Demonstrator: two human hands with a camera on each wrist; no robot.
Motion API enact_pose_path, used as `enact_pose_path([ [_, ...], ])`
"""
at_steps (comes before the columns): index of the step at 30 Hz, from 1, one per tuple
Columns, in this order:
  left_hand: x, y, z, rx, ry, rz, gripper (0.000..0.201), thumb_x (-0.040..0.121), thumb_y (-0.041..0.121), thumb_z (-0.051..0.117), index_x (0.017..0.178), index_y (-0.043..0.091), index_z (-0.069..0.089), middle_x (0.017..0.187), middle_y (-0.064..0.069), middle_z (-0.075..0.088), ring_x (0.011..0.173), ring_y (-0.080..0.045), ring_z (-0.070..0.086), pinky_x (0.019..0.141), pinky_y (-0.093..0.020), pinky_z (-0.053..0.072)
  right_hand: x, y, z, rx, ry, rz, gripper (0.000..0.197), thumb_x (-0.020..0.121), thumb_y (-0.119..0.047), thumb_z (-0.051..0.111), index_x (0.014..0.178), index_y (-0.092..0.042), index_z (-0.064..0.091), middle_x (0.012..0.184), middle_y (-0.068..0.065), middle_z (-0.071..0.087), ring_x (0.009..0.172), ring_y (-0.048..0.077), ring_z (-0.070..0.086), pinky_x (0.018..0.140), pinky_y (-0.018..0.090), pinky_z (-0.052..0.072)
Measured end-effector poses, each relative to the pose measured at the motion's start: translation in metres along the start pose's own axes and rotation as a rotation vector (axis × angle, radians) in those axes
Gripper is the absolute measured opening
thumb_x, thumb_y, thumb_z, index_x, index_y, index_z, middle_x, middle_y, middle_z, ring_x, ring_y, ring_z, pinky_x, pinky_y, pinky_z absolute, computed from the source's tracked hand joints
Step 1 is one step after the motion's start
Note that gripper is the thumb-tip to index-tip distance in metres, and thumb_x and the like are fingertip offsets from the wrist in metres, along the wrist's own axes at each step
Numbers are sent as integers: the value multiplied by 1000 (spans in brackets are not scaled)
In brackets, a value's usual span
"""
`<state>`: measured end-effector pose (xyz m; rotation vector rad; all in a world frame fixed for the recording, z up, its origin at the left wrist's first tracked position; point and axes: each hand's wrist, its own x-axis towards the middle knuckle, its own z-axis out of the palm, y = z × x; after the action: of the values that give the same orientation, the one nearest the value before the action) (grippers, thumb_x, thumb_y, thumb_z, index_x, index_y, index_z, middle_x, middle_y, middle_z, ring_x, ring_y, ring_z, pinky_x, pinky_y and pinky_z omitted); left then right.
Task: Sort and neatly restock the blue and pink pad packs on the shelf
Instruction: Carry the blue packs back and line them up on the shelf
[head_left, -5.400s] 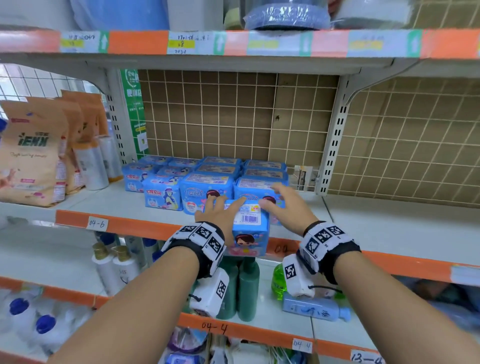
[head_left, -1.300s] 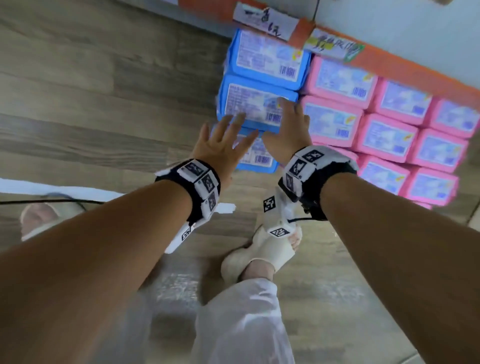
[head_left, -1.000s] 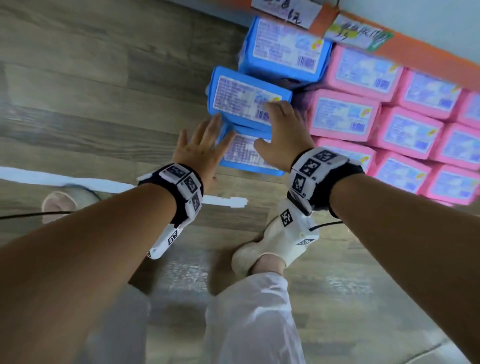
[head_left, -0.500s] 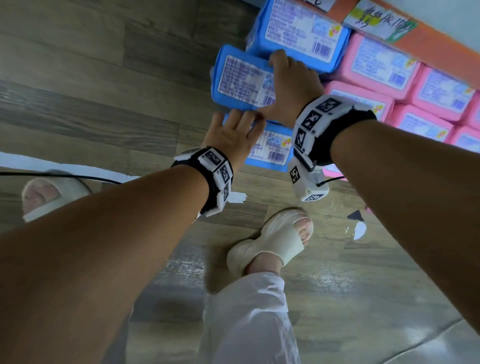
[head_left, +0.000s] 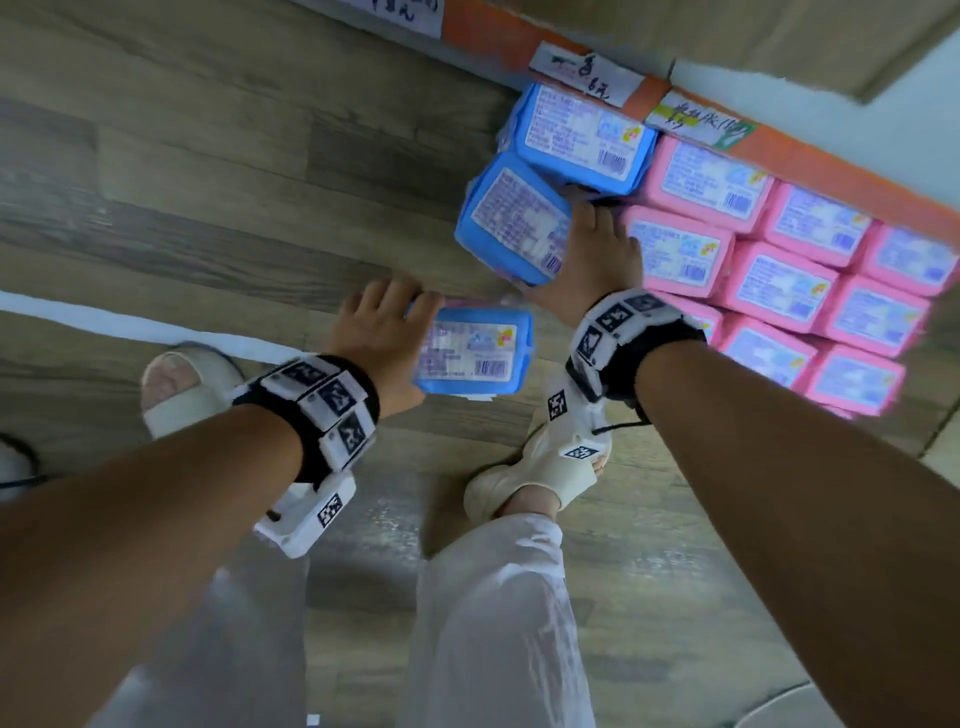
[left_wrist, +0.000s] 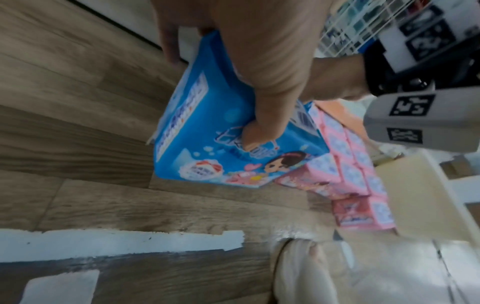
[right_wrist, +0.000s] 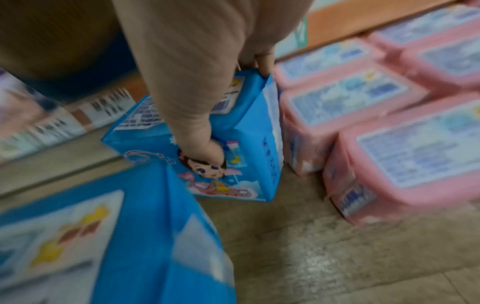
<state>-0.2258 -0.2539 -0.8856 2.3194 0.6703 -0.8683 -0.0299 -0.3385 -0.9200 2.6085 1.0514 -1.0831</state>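
Note:
Both hands are down at floor level in front of stacked pad packs. My left hand (head_left: 402, 332) grips one blue pack (head_left: 470, 356) by its left end, the thumb pressed into its printed front (left_wrist: 207, 148). Just beyond, my right hand (head_left: 584, 249) grips a second blue pack (head_left: 511, 221), tilted and raised, with the thumb on its cartoon face (right_wrist: 246, 144). A third blue pack (head_left: 582, 135) lies on the floor against the shelf base. To the right, several pink packs (head_left: 779, 254) lie in rows on the floor.
The orange bottom shelf edge (head_left: 493, 36) with paper price labels runs along the top. A white tape strip (head_left: 104, 322) crosses the wooden floor. My feet in beige sandals (head_left: 540, 478) stand just below the packs. A cardboard box (head_left: 779, 41) sits at the top right.
Since half a second ago my left hand has taken the near blue pack and drawn it back left. My right hand has closed round the second blue pack and tilted it up.

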Motion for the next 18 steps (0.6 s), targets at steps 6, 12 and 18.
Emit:
enact_pose_path([
  [6,-86,26,-109,-356,23,58,92,53,14,83,133,3,40,131,-18,37,117,-37,38,96,-40,35,-101,-4,-126,77,90,-82,91,64,-46,74,136,-7,34,125,15,47,113,33,44,90,40,35],
  [12,-207,87,-279,-308,142,274,90,53,11,81,134,10,42,129,-15,42,117,-31,42,91,-25,31,-240,-33,-302,101,256,-116,82,59,-37,73,129,-7,44,113,17,53,102,35,49,84,38,36],
  [18,-344,148,-442,-121,371,493,80,57,29,73,131,18,46,116,-6,49,106,-22,48,82,-22,31,-374,-70,-479,105,561,-240,91,61,-33,82,136,-3,40,117,21,52,107,36,48,89,37,33],
])
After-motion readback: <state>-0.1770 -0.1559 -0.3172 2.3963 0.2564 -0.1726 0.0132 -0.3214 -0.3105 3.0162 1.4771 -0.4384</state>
